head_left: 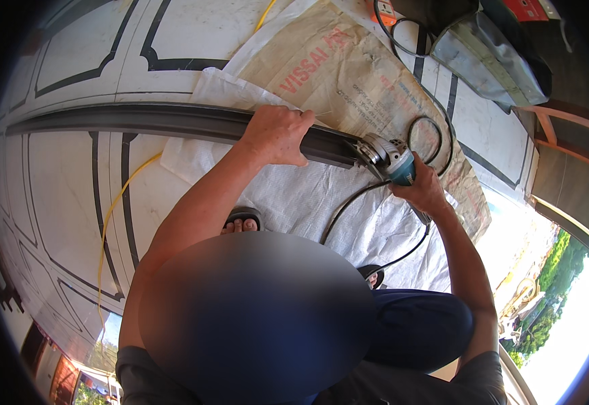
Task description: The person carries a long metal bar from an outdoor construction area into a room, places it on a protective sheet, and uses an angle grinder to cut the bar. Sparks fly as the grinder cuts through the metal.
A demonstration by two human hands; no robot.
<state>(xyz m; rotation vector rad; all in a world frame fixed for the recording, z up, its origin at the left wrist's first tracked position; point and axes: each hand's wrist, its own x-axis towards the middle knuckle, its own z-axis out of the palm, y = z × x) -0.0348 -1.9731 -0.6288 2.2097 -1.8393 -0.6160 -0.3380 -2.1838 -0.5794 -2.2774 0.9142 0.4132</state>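
A long dark metal profile (173,121) lies crosswise over the floor, its right end on a white woven sheet (288,196). My left hand (279,135) is closed around the profile a little way from that end. In my right hand (424,187) is an angle grinder (386,155) with a teal body and a silver head, gripped by the body. The grinder's disc side meets the profile's right end, or sits very close to it; the exact contact is too small to tell. Its black cable (348,202) loops over the sheet.
A brown printed sack sheet (369,88) lies beyond the profile. An orange socket block (383,12) and a grey bag (487,57) stand at the far right. A yellow cable (109,209) crosses the patterned tile floor on the left. My sandalled foot (244,219) is near the profile.
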